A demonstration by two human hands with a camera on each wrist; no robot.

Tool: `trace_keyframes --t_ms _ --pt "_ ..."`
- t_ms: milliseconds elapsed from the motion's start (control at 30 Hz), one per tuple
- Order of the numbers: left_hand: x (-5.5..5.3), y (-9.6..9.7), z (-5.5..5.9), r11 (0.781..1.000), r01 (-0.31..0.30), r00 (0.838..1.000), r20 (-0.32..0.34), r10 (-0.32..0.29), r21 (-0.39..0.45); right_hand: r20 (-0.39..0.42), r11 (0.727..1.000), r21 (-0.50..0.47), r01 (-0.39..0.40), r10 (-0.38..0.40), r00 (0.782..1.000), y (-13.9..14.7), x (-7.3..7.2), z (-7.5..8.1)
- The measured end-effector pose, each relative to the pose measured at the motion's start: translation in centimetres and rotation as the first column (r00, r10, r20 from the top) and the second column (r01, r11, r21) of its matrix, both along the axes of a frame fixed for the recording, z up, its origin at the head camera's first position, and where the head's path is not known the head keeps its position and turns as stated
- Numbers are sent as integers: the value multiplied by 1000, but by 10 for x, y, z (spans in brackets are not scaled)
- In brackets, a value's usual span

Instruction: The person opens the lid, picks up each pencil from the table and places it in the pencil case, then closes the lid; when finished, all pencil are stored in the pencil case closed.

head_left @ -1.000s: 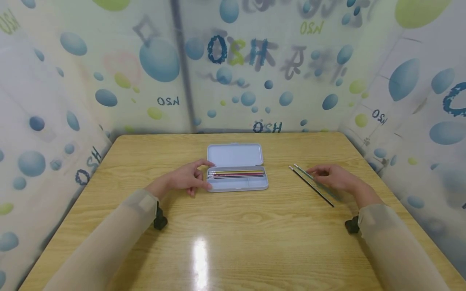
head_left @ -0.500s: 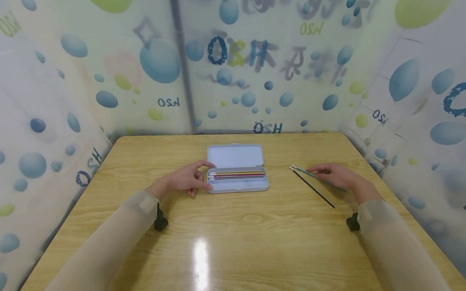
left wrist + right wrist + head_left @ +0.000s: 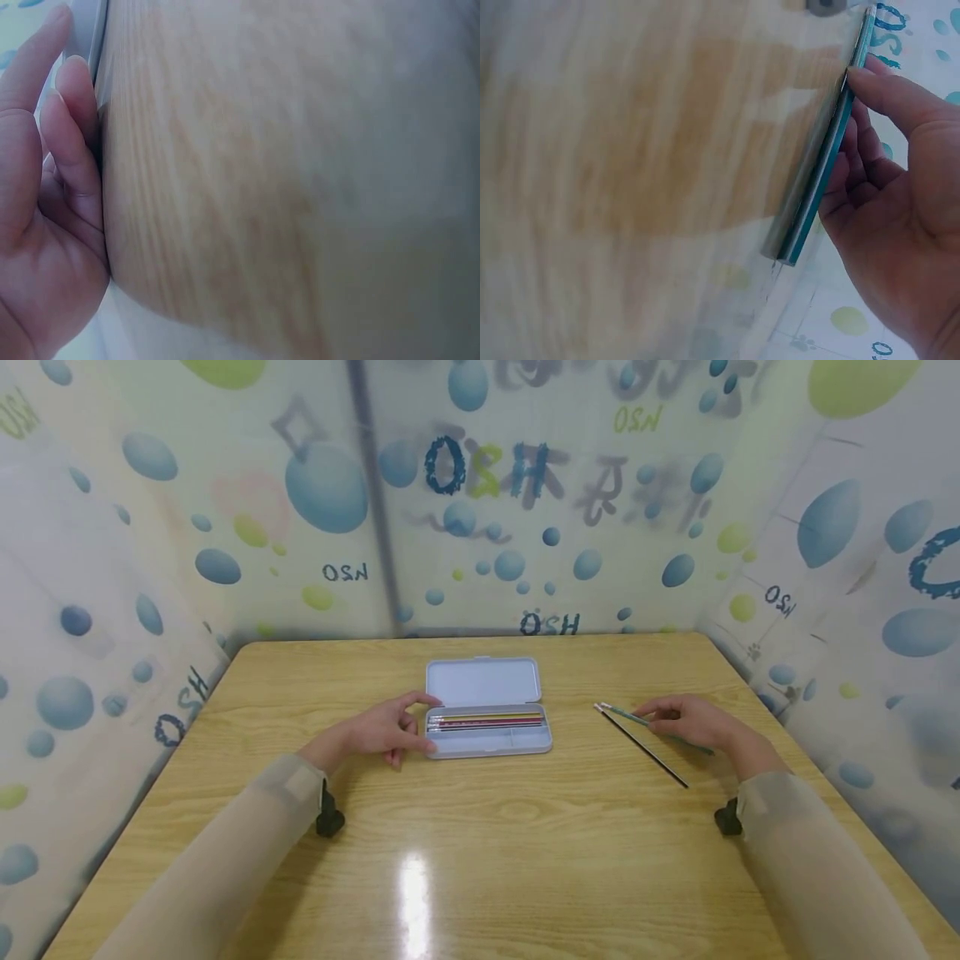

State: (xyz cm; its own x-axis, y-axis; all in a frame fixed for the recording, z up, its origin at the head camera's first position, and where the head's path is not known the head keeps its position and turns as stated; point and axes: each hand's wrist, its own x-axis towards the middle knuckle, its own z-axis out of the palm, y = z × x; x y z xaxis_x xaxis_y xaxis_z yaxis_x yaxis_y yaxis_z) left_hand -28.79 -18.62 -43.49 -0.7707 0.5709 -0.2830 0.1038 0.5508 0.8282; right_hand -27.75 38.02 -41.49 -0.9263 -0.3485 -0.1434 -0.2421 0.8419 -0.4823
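A pale blue pencil case point(image 3: 465, 745) lies open on the table, its lid point(image 3: 483, 681) folded back. Several pencils point(image 3: 487, 721), yellow, red and dark, lie side by side in its rear compartment. My left hand point(image 3: 386, 727) grips the case's left end, index finger at the hinge side and thumb at the front corner. On the right, my right hand point(image 3: 690, 725) pinches a teal pencil point(image 3: 821, 176) between thumb and fingers, low over the tabletop. Just left of it lies a black pencil point(image 3: 648, 752), white-tipped, slanting down to the right; the two tips are close together.
The wooden table point(image 3: 495, 860) has patterned walls point(image 3: 480, 585) at its back and sides. A small divider point(image 3: 512, 738) splits the case's front compartment. Dark wrist mounts point(image 3: 330, 814) sit under both sleeves.
The teal pencil's far right end has swung up and to the right, away from the black pencil, with my right hand on it. My left hand and the case keep their place.
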Motion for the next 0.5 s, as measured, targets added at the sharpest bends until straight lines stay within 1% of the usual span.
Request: trace_keyframes --t_ms 133,267,400,500 --pt "1 0 0 1000 2 1000 -2 -2 -1 -27 999 -3 35 -35 999 2 2 0" --pt "1 0 0 1000 3 1000 1 -3 -1 -35 997 -54 53 -55 998 4 4 4" --pt "0 0 -1 1000 1 1000 -2 -1 0 -28 990 -131 49 -53 998 -2 5 12" --pt "0 0 -1 1000 -2 1000 -2 2 0 -30 988 -152 35 -40 999 -10 6 18"
